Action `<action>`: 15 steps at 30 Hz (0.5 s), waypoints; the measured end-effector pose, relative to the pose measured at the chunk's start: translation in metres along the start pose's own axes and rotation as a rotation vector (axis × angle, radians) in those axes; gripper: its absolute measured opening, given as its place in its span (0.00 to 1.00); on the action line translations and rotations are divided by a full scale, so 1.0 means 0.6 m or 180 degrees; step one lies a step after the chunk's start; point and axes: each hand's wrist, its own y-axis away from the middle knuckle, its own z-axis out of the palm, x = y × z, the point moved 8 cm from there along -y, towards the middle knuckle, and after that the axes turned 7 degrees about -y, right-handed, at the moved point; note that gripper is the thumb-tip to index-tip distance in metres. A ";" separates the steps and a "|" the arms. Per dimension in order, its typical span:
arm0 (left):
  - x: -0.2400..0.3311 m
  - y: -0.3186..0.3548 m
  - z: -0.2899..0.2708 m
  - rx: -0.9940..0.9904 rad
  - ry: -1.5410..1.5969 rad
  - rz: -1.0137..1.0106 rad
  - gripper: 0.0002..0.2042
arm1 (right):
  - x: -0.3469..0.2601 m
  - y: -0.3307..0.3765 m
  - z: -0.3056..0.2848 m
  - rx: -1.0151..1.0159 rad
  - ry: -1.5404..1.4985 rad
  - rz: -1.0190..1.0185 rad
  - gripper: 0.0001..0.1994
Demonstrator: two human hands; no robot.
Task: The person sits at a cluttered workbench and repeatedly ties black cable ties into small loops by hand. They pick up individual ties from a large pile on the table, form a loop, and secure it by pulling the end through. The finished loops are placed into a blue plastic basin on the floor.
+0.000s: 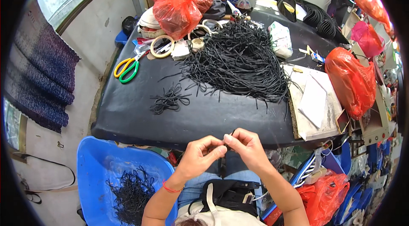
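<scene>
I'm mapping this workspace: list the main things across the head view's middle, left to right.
Dark blue fabric curtain, scissors with yellow and green handles, small bundle of black cords, large heap of black cords, flat white sheet, bulging red plastic bag.

The table (128,119) in front of me wears a smooth black cover. Across its middle sprawls a big tangled heap of thin black cords (238,62), with a small loose bundle (168,99) just apart from it. Scissors (127,70) with yellow and green handles lie near the left edge; a pale board (330,120) sits at the right, bearing a white sheet (314,100).
</scene>
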 end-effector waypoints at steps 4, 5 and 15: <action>0.057 0.014 0.016 0.0318 -0.1898 0.0933 0.06 | 0.000 0.006 -0.011 0.0319 0.0734 -0.0155 0.14; 0.057 0.011 0.014 0.0338 -0.1650 0.0791 0.06 | -0.010 0.005 -0.009 0.0390 0.0887 -0.0244 0.14; 0.007 0.015 0.015 0.0684 -0.0256 0.0455 0.05 | -0.014 0.003 -0.008 0.0447 0.0687 -0.0485 0.17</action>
